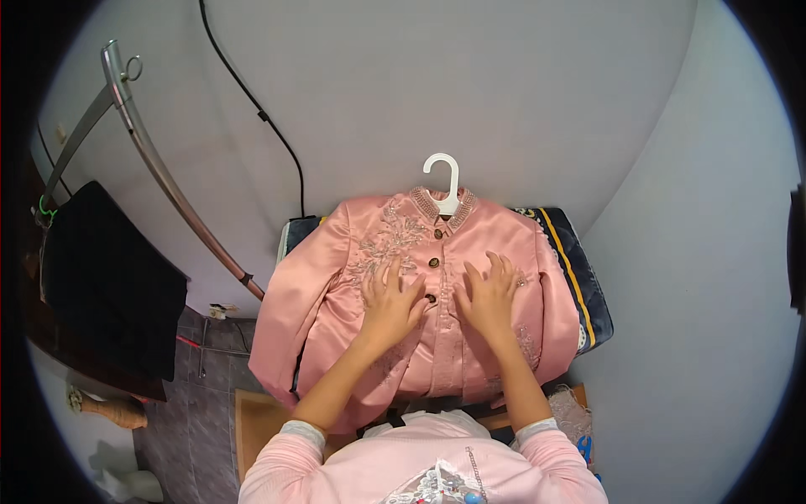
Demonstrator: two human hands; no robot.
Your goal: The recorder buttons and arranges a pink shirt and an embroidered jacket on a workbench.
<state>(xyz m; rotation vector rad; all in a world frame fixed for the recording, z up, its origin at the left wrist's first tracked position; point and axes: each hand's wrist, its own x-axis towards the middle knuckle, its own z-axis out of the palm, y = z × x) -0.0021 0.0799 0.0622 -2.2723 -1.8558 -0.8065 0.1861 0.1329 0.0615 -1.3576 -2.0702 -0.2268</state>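
Note:
A pink satin jacket (336,252) with beaded embroidery and a beaded stand collar lies spread out in front of me. Dark round buttons run down its front, and the hook of a white hanger (454,172) sticks up from the neck. On the left front panel, beside the buttons, my left hand (391,304) rests flat with fingers spread. My right hand (489,294) lies on the opposite panel, its fingers also apart. Neither hand grips the cloth. Under the jacket is a dark patterned cloth (579,277) with a yellow stripe.
A curved metal pole (159,172) rises at the left, near a hanging black garment (109,277). A black cable (252,99) runs down the grey wall behind. Close to my right side are a beaded fabric piece (571,412) and a blue-handled tool (585,448).

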